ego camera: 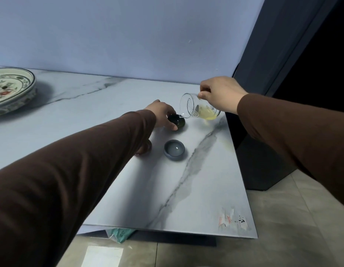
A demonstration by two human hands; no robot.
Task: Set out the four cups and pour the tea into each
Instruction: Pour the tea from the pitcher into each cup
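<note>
My right hand (219, 94) holds a clear glass pitcher (199, 107) by its handle, tipped left, with yellow tea pooled in its low side. Its spout hangs just over a dark green cup (178, 121) on the marble table (206, 189). My left hand (162, 114) grips that dark cup from the left, thumb at its front. A blue-grey cup (174, 150) holding pale liquid stands nearer to me. A brownish cup (146, 148) peeks out from under my left sleeve, mostly hidden. I see no other cup.
A large painted plate (9, 89) on a stand sits at the far left of the table. The wall runs behind. The table's right edge lies close to the pitcher, with a dark pillar (273, 54) and tiled floor (283, 228) beyond.
</note>
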